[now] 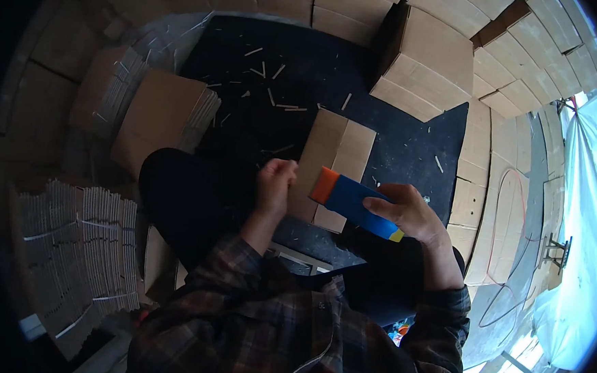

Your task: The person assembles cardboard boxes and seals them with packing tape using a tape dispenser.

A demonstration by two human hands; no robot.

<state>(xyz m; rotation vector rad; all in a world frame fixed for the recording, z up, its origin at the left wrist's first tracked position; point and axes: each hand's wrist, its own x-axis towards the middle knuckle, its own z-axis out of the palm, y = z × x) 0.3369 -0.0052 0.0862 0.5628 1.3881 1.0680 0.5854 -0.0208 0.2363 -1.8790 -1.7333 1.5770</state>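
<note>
My right hand (403, 210) grips a blue block-like object (355, 202) with an orange end on the left and a yellow corner at the lower right. It is held tilted above a closed cardboard box (337, 144), which lies between my knees on the dark floor. To the left of the box is my left hand (275, 183), closed with the fingers curled in. Whether anything small is inside those fingers is hidden.
Bundled stacks of flat cardboard (83, 248) stand at the left, with more (159, 109) at the upper left. A large carton (429, 61) sits at the upper right. Cardboard scraps (271, 96) litter the dark mat (410, 142). Cartons line the walls.
</note>
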